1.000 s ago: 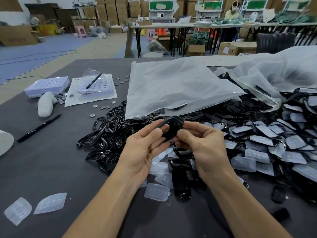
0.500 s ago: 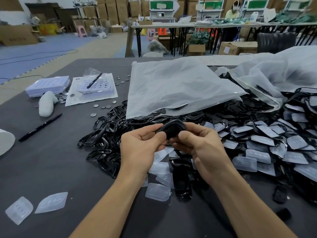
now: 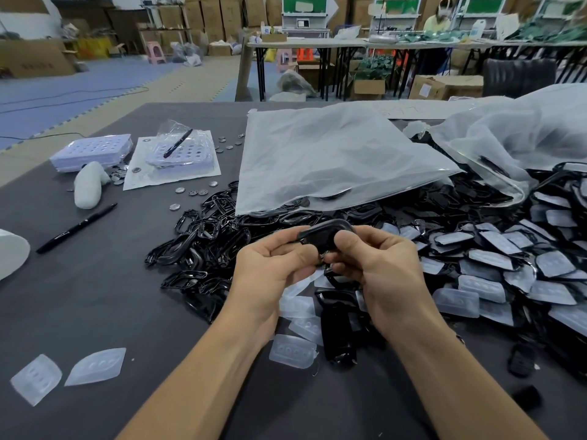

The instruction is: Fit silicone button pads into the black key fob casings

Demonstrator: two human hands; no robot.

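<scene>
The casings (image 3: 203,236) are glossy black plastic. The button pads (image 3: 293,350) look frosted, translucent silicone. The bench (image 3: 79,296) is matt dark grey.

- Mid-desk (image 3: 79,296) lies a heap of casing frames (image 3: 203,242), with a bag (image 3: 317,160) behind, partly over it.
- The filled casings (image 3: 508,258) pile up to the right.
- A pen (image 3: 76,228) lies left, with two pads (image 3: 95,365) nearer.

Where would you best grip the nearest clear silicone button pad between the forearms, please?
Probably pinch the clear silicone button pad by its thin near rim, coming from above: it lies flat on the grey table, with a black casing crowding its right side.
</scene>
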